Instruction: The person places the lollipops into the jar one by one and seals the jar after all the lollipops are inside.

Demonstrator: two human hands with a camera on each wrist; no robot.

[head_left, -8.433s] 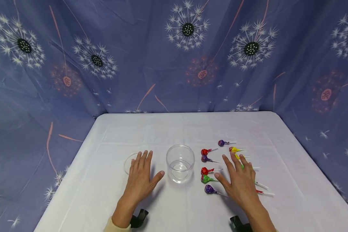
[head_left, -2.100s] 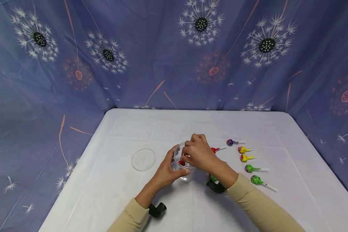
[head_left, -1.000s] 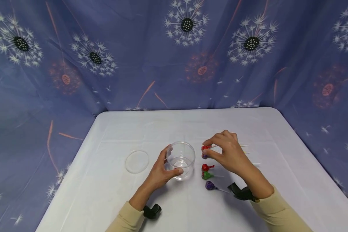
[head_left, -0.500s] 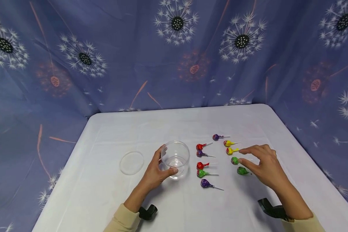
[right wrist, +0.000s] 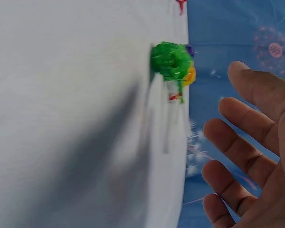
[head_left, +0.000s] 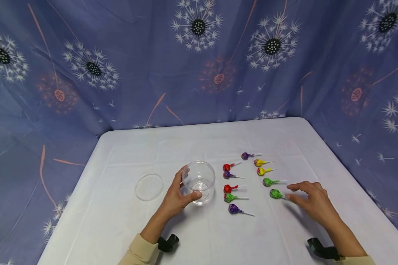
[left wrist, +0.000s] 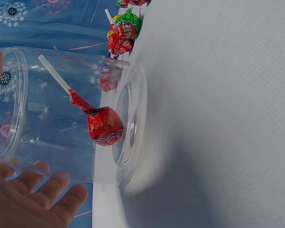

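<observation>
While the left hand [head_left: 176,197] grasps the jar [head_left: 199,181] mid-table, a red lollipop [left wrist: 104,125] lies inside. Fingers released, the right hand [head_left: 313,202] hovers beside a green lollipop [head_left: 276,194].

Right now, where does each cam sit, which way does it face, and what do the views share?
Head: high, looks forward and down at table; left hand grips clear jar, right hand near green lollipop.
Left wrist: low beside the jar, faces red lollipop inside; fingertips show.
Right wrist: along the tabletop; open fingers show.
Shared: jar in head and left wrist; green lollipop in head and right wrist.
</observation>
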